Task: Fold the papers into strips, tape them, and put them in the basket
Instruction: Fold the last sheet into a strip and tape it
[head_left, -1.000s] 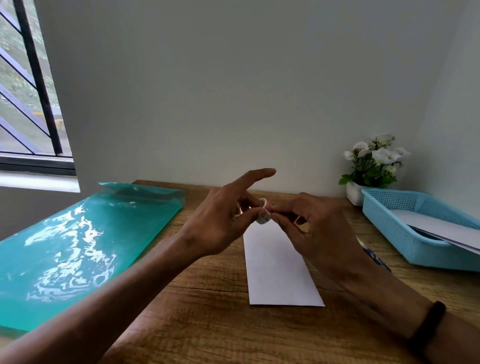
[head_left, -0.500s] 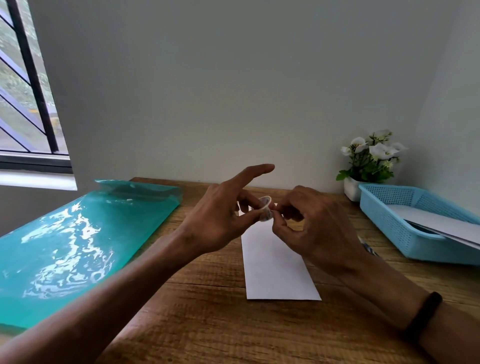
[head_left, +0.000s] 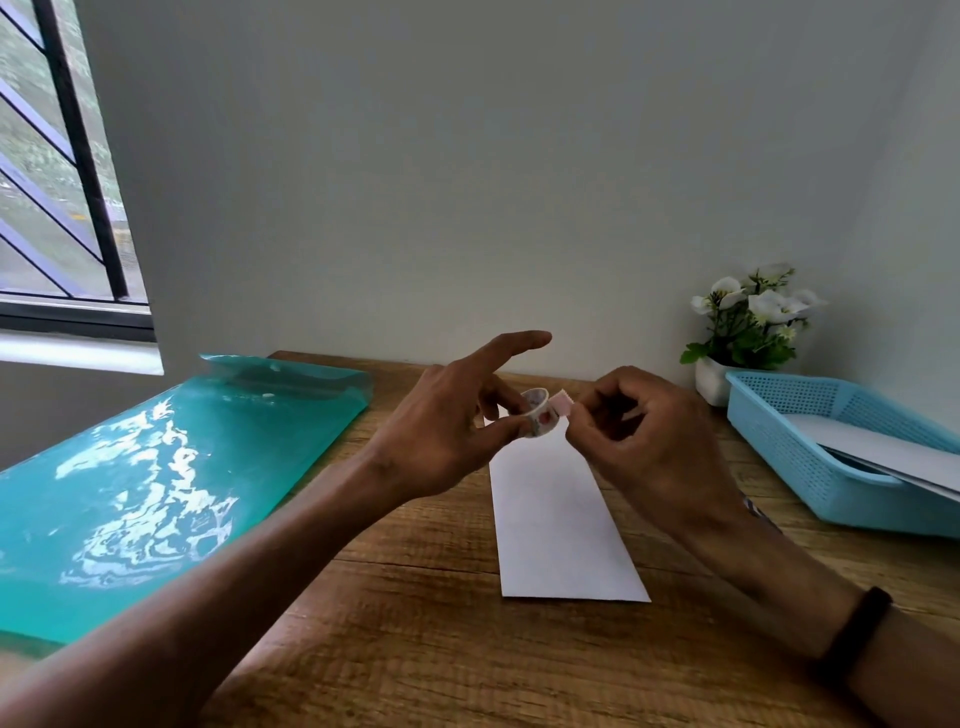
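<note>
A white paper folded into a long strip (head_left: 563, 519) lies flat on a wooden desk (head_left: 415, 623). Above its far end, the left hand (head_left: 447, 431) pinches a small patterned tape roll (head_left: 538, 413) between thumb and a finger, index finger pointing straight out. The right hand (head_left: 654, 447), fingers curled, appears to pinch the roll's loose pink end (head_left: 563, 402). A blue basket (head_left: 789, 441) holding white paper sits at right.

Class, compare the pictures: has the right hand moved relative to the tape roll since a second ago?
Yes. The right hand has drawn slightly rightward from the tape roll, toward the basket, peeling out a short tape end that was not visible earlier.
</note>
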